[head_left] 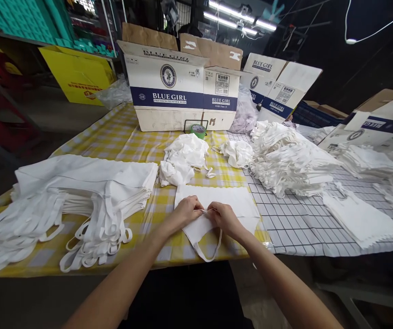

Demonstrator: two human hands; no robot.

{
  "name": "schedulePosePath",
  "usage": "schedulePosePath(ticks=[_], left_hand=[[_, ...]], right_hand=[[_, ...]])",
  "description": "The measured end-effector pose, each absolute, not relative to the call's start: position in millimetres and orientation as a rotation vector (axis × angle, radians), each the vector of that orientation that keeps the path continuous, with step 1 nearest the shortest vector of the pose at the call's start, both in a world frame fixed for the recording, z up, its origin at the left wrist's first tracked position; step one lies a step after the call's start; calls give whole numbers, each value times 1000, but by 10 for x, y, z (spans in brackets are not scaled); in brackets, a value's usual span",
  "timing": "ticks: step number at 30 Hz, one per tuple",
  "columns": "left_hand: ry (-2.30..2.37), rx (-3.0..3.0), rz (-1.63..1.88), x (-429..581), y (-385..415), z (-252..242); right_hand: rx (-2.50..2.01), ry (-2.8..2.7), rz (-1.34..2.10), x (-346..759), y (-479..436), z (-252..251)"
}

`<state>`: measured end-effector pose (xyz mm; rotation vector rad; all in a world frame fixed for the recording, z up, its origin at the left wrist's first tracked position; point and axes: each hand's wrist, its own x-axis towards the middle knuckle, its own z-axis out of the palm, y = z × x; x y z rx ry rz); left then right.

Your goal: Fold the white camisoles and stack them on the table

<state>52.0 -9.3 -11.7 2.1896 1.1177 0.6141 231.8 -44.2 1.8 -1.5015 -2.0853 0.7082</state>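
A white camisole (231, 197) lies flat on the table in front of me, with a strap looping toward the table's front edge. My left hand (187, 212) is closed in a pinch on the cloth near its neckline. Close beside it, my right hand (224, 217) also pinches the same garment, fingertips hidden in the fabric. To the left is a thick stack of white camisoles (83, 171), their straps hanging toward me. Just beyond my hands sits a crumpled heap of white cloth (186, 153).
A yellow checked cloth (121, 137) and a white grid cloth (285, 228) cover the table. On the right are a large pile of white garments (289, 160) and a flat white piece (364, 217). Green tape (198, 131) stands before an open carton (179, 98).
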Motion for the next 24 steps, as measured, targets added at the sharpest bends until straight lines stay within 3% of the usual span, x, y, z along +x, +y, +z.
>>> schedulePosePath(ticks=[24], left_hand=[[1155,2062,624,556,-42,-104]], right_hand=[[-1666,-2203,441,2104,-354,4]])
